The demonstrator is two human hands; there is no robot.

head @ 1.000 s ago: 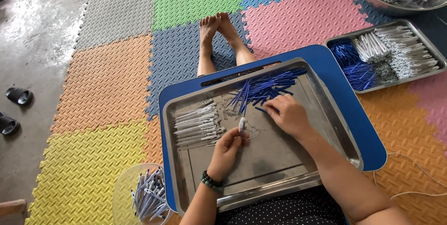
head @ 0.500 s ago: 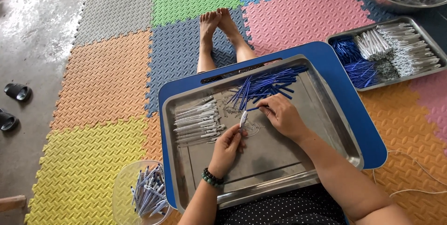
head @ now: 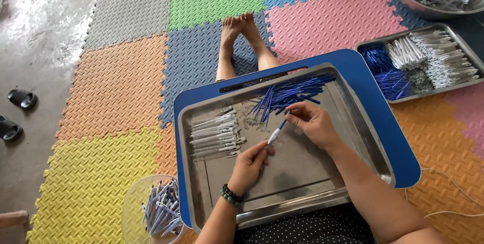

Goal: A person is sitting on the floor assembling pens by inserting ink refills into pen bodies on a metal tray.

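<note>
Head view, mid-frame: left hand (head: 248,166) pinches a white pen barrel (head: 274,135); right hand (head: 313,121) pinches a blue refill (head: 283,123), its tip hidden. Metal tray (head: 302,193) lies bare toward its lower edge, cut off by the lap.

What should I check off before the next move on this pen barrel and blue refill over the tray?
1. Left hand grips white pen barrel: ok.
2. Right hand pinches blue refill at the barrel's end: ok.
3. Refill seated fully: cannot tell.
4. Blue refill pile beside right hand: ok.
5. White barrels stacked left in metal tray: ok.
6. Clear bowl of pens by left arm: ok.
</note>
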